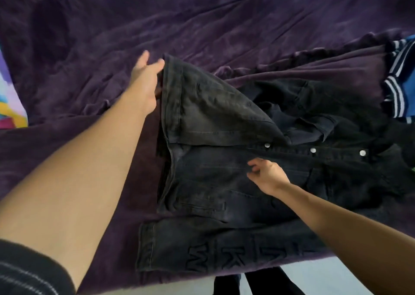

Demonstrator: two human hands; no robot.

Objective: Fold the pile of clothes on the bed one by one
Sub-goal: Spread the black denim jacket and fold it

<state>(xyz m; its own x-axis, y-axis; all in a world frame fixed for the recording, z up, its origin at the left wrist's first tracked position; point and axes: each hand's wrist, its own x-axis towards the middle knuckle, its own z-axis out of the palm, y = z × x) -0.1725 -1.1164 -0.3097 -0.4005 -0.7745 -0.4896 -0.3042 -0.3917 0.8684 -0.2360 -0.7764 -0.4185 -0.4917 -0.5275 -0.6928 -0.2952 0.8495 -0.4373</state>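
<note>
A black denim jacket (224,182) with silver snap buttons lies spread on the purple bed cover (202,25), with raised letters on the sleeve nearest me. My left hand (146,81) grips the cuff end of the far sleeve and holds it lifted above the bed. My right hand (267,175) rests on the jacket's front just below the button line, fingers loosely curled against the cloth.
More clothes, a blue garment with black and white striped trim (399,79), lie at the right edge of the bed. A brightly coloured cloth (9,92) shows at the far left. The bed's near edge and pale floor (325,276) run along the bottom.
</note>
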